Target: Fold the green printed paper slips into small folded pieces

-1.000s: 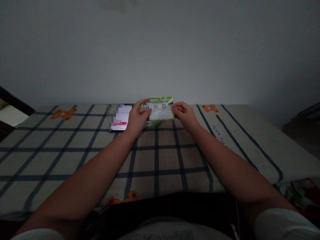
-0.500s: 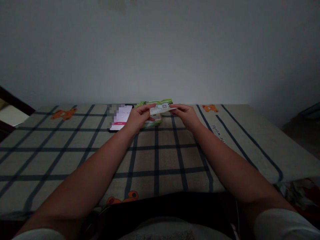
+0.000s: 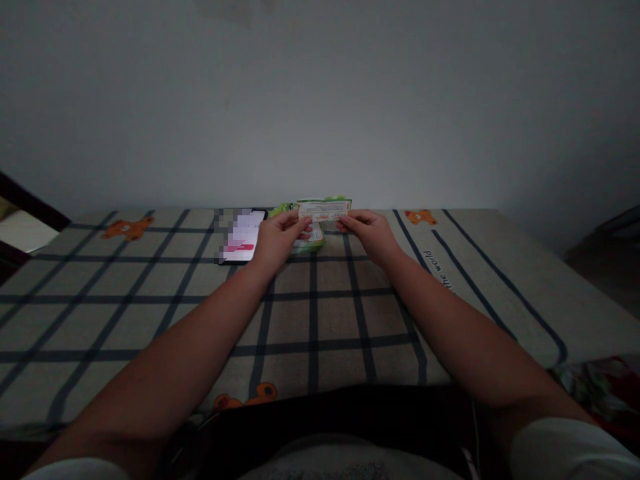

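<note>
Between my two hands is a small white printed card (image 3: 325,209) with green and orange markings, its text too small to read. My left hand (image 3: 280,237) pinches its left end, thumb in front. At the right end, my right hand (image 3: 369,233) grips it between thumb and fingers. Behind and below the card lies a green and white plastic packet (image 3: 313,245), partly hidden by the card and my left hand. A phone (image 3: 245,243) with a lit screen rests just left of my left hand.
A checked tablecloth (image 3: 340,313) with printed bears covers the table, whose far edge meets a plain wall (image 3: 320,100). Dark wooden bars (image 3: 20,207) stand at the left. Patterned red and green fabric (image 3: 600,393) shows at the lower right.
The card has been tilted up and turned over: a side with a square code showed before, and now lines of print face me. Both hands stay in nearly the same place.
</note>
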Action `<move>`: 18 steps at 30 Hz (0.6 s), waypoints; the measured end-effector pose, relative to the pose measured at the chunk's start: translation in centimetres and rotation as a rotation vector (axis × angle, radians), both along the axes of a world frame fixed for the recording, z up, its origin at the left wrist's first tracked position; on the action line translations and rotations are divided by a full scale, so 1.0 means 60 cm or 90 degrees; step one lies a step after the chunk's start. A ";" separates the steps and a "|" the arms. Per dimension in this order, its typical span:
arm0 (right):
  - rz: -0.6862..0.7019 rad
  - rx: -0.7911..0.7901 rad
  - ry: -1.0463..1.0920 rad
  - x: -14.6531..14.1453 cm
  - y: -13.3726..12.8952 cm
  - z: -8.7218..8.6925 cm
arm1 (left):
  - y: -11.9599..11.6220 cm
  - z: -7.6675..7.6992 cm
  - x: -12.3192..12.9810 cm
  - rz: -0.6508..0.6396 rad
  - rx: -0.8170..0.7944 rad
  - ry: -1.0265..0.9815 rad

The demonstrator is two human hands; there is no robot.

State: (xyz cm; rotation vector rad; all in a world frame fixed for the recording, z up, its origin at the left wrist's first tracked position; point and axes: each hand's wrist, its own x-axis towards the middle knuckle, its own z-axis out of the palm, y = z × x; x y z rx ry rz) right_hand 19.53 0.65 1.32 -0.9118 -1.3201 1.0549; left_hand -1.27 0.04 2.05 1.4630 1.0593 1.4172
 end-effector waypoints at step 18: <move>0.011 0.008 0.041 -0.012 -0.012 0.002 | -0.009 -0.004 0.013 -0.083 -0.151 -0.106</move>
